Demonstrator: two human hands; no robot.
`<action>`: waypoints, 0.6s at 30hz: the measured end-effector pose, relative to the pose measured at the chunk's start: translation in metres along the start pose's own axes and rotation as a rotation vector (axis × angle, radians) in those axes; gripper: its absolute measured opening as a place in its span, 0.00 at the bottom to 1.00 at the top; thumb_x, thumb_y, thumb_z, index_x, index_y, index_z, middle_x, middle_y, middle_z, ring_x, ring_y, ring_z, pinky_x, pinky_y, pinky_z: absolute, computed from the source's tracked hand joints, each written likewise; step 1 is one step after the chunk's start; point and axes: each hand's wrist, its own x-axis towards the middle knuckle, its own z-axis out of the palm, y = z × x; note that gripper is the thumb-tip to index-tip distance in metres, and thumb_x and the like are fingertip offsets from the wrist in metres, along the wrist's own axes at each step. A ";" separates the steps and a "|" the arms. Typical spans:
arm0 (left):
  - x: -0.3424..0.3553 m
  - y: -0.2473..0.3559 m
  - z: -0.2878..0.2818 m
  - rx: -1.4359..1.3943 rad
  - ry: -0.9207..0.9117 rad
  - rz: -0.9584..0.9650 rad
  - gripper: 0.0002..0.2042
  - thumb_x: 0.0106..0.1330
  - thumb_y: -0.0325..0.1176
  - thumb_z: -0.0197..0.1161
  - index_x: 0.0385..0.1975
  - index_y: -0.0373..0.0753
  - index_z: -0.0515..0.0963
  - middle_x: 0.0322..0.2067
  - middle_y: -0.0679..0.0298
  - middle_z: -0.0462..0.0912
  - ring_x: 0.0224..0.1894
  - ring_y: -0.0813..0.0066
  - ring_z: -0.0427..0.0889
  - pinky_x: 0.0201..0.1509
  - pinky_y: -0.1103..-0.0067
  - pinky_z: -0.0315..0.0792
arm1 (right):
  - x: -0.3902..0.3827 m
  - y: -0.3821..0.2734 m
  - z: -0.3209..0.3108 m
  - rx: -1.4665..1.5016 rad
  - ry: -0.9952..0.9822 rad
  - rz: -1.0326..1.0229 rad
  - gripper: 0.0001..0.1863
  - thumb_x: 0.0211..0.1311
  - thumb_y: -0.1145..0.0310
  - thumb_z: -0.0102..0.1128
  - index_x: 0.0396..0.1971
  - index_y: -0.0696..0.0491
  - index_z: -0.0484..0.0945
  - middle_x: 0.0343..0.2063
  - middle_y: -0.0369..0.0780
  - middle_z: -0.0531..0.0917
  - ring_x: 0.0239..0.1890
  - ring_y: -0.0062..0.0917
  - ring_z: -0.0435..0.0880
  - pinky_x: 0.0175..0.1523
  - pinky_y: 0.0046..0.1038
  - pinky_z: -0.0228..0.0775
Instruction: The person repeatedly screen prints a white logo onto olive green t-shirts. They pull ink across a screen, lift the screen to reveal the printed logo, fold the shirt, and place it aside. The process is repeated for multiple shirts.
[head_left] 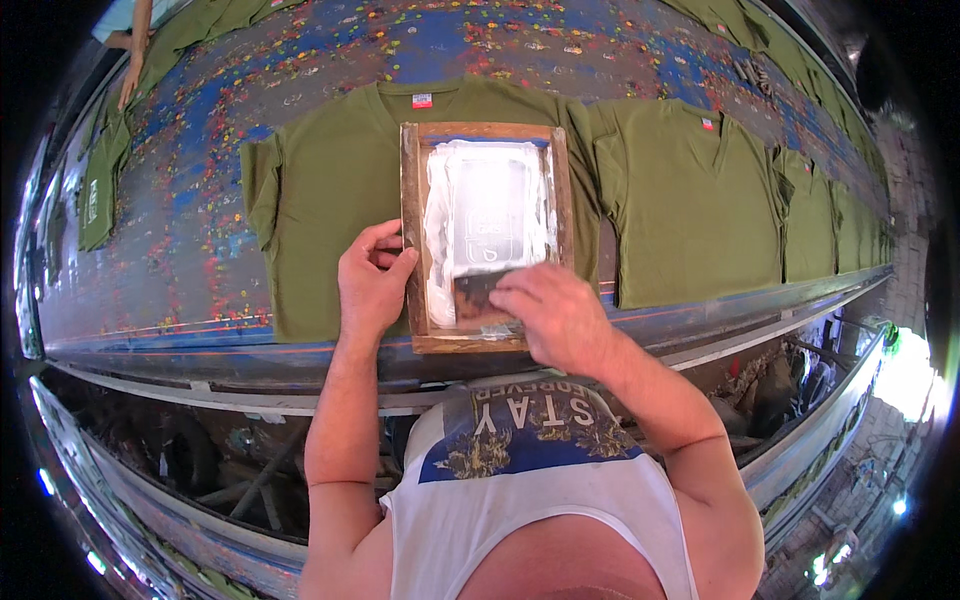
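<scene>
A wooden-framed print screen point(410, 180) lies on an olive-green T-shirt point(325, 190) with a neck label. White ink point(489, 185) covers much of its mesh, with a faint outlined design showing. My left hand point(375, 275) grips the frame's left side with bent fingers. My right hand point(555, 310) holds a dark, flat squeegee point(470, 300) low on the mesh, near the frame's bottom side; part of the squeegee is hidden under my fingers.
More green shirts point(690, 220) lie along the long, paint-speckled table point(190, 230), others along its far side. A co-worker's hand point(130, 75) reaches over shirts at upper left. A metal rail point(250, 402) runs along the near edge, with a lower structure beneath.
</scene>
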 end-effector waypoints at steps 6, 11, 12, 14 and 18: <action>-0.045 -0.001 0.017 0.123 0.118 0.257 0.28 0.71 0.20 0.75 0.72 0.35 0.81 0.65 0.53 0.85 0.55 0.68 0.88 0.56 0.73 0.85 | 0.014 0.017 -0.023 0.075 -0.116 0.030 0.19 0.56 0.83 0.68 0.49 0.56 0.87 0.46 0.47 0.90 0.52 0.49 0.90 0.60 0.48 0.84; -0.050 -0.004 0.025 0.263 0.121 0.408 0.31 0.69 0.18 0.72 0.74 0.35 0.79 0.75 0.44 0.80 0.76 0.45 0.79 0.77 0.60 0.76 | 0.084 0.083 -0.029 -0.009 0.041 0.069 0.16 0.60 0.84 0.65 0.47 0.56 0.87 0.44 0.49 0.90 0.52 0.53 0.89 0.59 0.51 0.83; -0.049 -0.005 0.026 0.275 0.120 0.425 0.31 0.69 0.18 0.72 0.74 0.35 0.79 0.74 0.44 0.80 0.76 0.45 0.79 0.79 0.59 0.74 | 0.097 0.092 -0.027 -0.018 0.092 0.085 0.16 0.59 0.84 0.64 0.47 0.56 0.87 0.43 0.49 0.89 0.53 0.53 0.89 0.59 0.51 0.83; -0.046 -0.006 0.027 0.282 0.120 0.456 0.30 0.68 0.17 0.71 0.73 0.34 0.80 0.74 0.44 0.80 0.76 0.44 0.79 0.82 0.57 0.71 | 0.106 0.101 -0.026 -0.029 0.142 0.112 0.16 0.58 0.84 0.63 0.45 0.56 0.87 0.43 0.48 0.89 0.53 0.52 0.89 0.59 0.52 0.83; -0.042 -0.009 0.029 0.312 0.131 0.535 0.29 0.67 0.16 0.69 0.71 0.34 0.81 0.73 0.43 0.79 0.76 0.42 0.78 0.83 0.56 0.70 | 0.099 0.094 -0.022 -0.039 0.134 0.092 0.16 0.58 0.84 0.67 0.46 0.55 0.88 0.42 0.47 0.89 0.50 0.51 0.88 0.56 0.49 0.82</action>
